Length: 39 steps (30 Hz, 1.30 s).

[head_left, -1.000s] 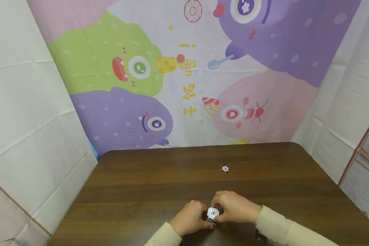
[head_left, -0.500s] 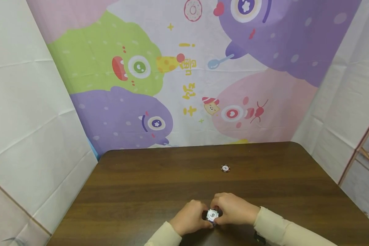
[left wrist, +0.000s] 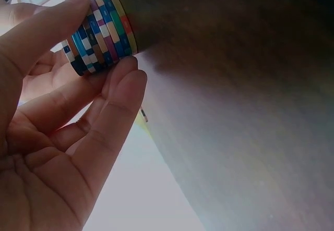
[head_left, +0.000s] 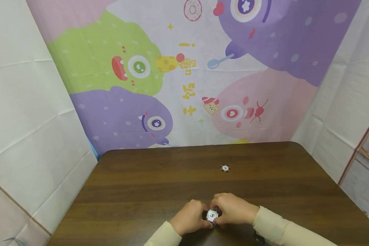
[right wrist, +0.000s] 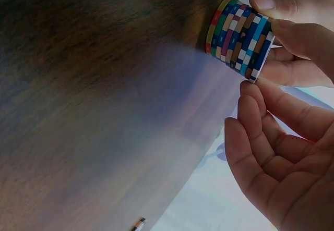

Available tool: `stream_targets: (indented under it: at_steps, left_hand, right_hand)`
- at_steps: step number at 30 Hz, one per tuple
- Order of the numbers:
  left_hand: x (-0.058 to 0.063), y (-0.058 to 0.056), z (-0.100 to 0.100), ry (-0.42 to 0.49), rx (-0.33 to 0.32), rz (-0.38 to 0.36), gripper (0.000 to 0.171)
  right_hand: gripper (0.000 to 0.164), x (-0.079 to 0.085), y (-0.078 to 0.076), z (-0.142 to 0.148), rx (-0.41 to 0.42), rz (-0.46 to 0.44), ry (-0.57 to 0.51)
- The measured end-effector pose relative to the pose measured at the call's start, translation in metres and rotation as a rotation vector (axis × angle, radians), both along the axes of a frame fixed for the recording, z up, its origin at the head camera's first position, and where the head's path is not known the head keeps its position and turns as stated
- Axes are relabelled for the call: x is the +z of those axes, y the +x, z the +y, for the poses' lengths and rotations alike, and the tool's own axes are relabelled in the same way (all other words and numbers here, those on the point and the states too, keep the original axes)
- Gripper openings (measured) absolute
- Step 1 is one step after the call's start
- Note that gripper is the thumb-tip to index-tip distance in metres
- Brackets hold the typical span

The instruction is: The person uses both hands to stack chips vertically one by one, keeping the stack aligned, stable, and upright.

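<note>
A stack of several multicoloured poker chips stands on the brown table, a white-faced one marked 5 on top. My left hand holds the stack from the left, thumb and fingertips curled round its side. From the right, my right hand pinches the top chip's edges between thumb and fingers. Seen from the left wrist, the chips lie flush in blue, white, green, purple and red-yellow bands. In the right wrist view the right fingertips sit at the top end of the stack, and its other fingers hang beside it.
One loose poker chip with a dark rim and white centre lies farther back on the wooden table. Behind the table's far edge hangs a cartoon-printed cloth. Pale panels flank both sides.
My right hand has lowered the white 5 chip slightly, down and left, onto the stack, where it now sits in line. The left hand has stayed almost still.
</note>
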<state>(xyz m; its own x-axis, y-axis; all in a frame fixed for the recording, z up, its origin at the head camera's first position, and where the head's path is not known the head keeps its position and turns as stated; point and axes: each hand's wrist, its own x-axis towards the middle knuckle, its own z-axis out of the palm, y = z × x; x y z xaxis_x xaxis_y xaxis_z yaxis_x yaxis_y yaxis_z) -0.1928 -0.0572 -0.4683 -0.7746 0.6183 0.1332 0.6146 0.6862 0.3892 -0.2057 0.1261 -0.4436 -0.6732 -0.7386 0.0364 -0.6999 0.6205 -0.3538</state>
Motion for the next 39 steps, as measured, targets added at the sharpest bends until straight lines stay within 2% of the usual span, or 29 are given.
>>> stream_targets:
  at_steps: [8, 14, 22, 30, 35, 39]
  left_hand:
    - [0.001, 0.000, -0.001, 0.008, 0.001, -0.018, 0.021]
    - [0.001, 0.001, -0.001, 0.012, -0.004, -0.042, 0.020]
    - [0.000, 0.000, -0.001, -0.004, -0.010, -0.025, 0.022]
    - [0.002, 0.001, -0.001, -0.011, 0.001, -0.048, 0.022]
    - [0.002, 0.001, 0.000, -0.028, 0.002, -0.014, 0.023]
    - [0.002, 0.001, 0.000, -0.038, 0.001, 0.005, 0.023]
  right_hand:
    - [0.023, 0.001, -0.001, 0.001, -0.006, -0.027, -0.003]
    - [0.029, 0.004, -0.005, 0.006, -0.035, -0.049, -0.038]
    - [0.034, 0.011, -0.020, 0.016, -0.105, 0.016, -0.102]
    - [0.039, 0.017, -0.045, 0.026, -0.255, 0.133, -0.152]
    - [0.042, 0.013, -0.068, 0.041, -0.342, 0.109, -0.183]
    - [0.043, 0.004, -0.087, 0.051, -0.400, 0.084, -0.158]
